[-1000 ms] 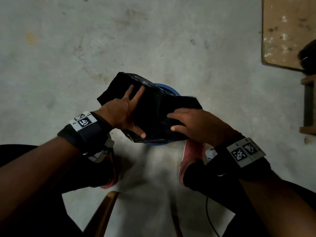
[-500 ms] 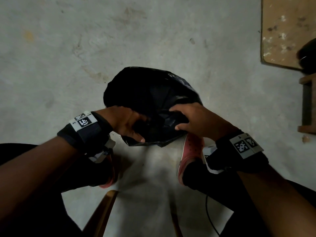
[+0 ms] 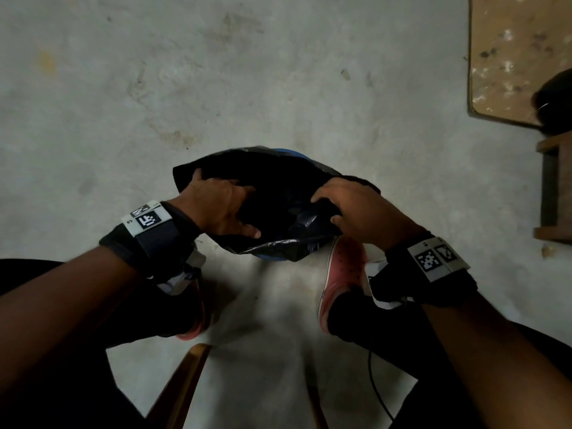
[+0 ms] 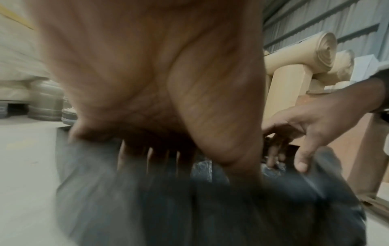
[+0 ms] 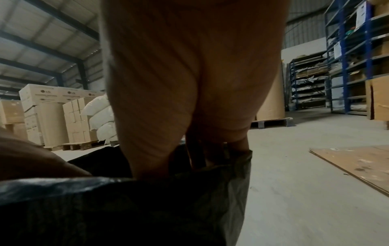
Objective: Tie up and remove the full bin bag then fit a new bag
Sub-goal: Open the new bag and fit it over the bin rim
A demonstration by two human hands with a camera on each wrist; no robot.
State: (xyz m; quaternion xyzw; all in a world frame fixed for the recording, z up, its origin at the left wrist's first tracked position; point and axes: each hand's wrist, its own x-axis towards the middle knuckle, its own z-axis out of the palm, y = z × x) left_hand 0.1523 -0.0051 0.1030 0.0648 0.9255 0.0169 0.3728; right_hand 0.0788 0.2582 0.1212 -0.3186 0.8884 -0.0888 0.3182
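A black bin bag (image 3: 272, 187) is spread open over a small blue bin (image 3: 294, 152), of which only slivers of rim show at the far and near sides. My left hand (image 3: 221, 205) grips the bag's left edge, fingers inside the opening and thumb on the near rim. My right hand (image 3: 349, 205) holds the right edge with fingers curled over the plastic. In the left wrist view the bag (image 4: 189, 208) is blurred below my palm, with the right hand (image 4: 299, 133) across it. The right wrist view shows my fingers tucked into the bag's mouth (image 5: 210, 174).
The bin stands on a bare concrete floor (image 3: 278, 72) between my two pink shoes (image 3: 343, 274). A brown board (image 3: 510, 57) lies at the far right, with a dark bag (image 3: 554, 100) and a wooden frame (image 3: 554, 187) beside it. Chair legs (image 3: 185, 382) show near me.
The bag was a flat folded sheet a second ago, then ballooned up. Now both hands have pulled its mouth apart sideways and lowered it onto the bin.
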